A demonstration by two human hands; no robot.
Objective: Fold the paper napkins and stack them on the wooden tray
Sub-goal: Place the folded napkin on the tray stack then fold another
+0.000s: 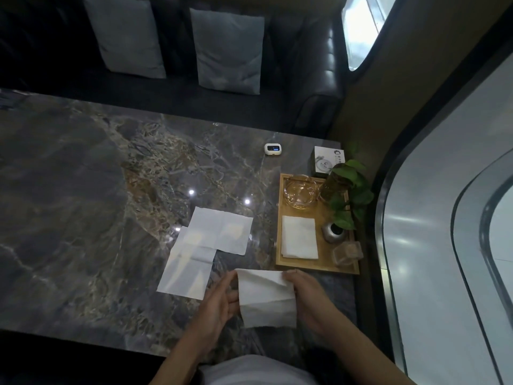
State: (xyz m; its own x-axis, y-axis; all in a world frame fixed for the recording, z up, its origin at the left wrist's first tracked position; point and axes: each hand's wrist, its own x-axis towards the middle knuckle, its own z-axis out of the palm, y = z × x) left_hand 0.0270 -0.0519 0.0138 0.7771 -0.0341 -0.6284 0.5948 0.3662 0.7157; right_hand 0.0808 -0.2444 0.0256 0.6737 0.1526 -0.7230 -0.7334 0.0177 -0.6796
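Left hand (pixel 219 298) and right hand (pixel 308 295) grip napkin (pixel 266 297) at near bench (pixel 83 190) edge. Folded napkins (pixel 299 240) on tray (pixel 319 269).

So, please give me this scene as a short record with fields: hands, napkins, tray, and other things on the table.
left hand: holds the left edge of the held napkin
right hand: holds its right edge
held napkin: partly folded, above the table near edge
flat napkins: two, unfolded, overlapping, left of the tray
tray: wooden, at the table's right end
on tray: folded napkins, glass dish, plant, small pot
beyond tray: white device, box
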